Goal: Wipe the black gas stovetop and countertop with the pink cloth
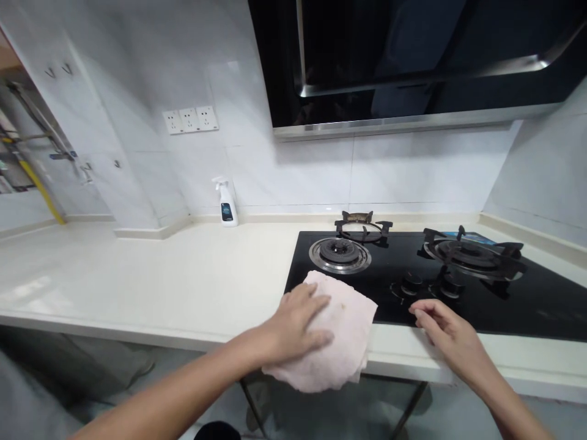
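Observation:
My left hand (305, 324) lies flat with fingers spread on a pale pink cloth (348, 318). The cloth covers the front left corner of the black gas stove (380, 311) and hangs over the counter's front edge. A small brownish spot marks its upper face. Over the stove's front edge, just below the knobs, my right hand (443, 327) has its fingers curled in and the thumb close to the index finger; nothing shows between them. The left burner (339, 252) is without its pan support (364, 229), which rests behind it.
A white spray bottle (227, 205) stands against the back wall on the pale counter (151, 275). The right burner carries its pan support (474, 253). Two knobs (411, 282) rise near my right hand. A black range hood (413, 67) hangs overhead.

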`<state>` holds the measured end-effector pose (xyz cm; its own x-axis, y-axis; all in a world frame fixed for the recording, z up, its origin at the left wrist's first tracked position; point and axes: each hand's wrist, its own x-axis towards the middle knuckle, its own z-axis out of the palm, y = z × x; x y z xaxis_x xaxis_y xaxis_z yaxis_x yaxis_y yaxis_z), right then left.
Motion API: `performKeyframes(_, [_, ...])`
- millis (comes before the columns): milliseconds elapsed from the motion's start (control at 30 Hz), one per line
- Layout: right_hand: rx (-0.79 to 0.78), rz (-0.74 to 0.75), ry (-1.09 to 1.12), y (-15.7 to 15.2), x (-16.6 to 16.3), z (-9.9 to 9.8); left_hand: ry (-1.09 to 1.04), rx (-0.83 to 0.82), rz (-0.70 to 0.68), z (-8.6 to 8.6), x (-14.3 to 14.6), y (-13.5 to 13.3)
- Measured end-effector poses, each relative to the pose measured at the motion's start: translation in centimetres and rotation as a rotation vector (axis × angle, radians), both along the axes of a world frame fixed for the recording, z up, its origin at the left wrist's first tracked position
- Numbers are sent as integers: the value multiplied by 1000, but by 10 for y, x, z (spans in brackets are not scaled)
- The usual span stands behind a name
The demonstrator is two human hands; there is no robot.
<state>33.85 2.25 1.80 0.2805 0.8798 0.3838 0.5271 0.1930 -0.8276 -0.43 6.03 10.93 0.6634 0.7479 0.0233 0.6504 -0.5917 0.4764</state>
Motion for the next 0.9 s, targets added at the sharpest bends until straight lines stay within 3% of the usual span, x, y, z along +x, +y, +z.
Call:
performKeyframes(100, [-66, -4, 80, 2, 8, -3, 238, 2, -48, -20, 15, -11])
performKeyframes(233, [-89, 33, -77, 2, 6, -9, 242, 35, -83, -31, 46, -12])
performKeyframes(467, [-140, 0, -124, -1, 12, -18, 202, 35, -97, -26, 73, 39])
performKeyframes(567, [-164, -26, -131, -3, 16, -23, 226, 74, -69, -26, 68, 63])
performKeyframes(700, [-140, -4, -234, -9, 16, -28, 253, 92, 76, -23, 42, 90])
performKeyframes(900, [162, 18, -486, -4, 14, -24, 312, 109, 287, -14, -2, 120])
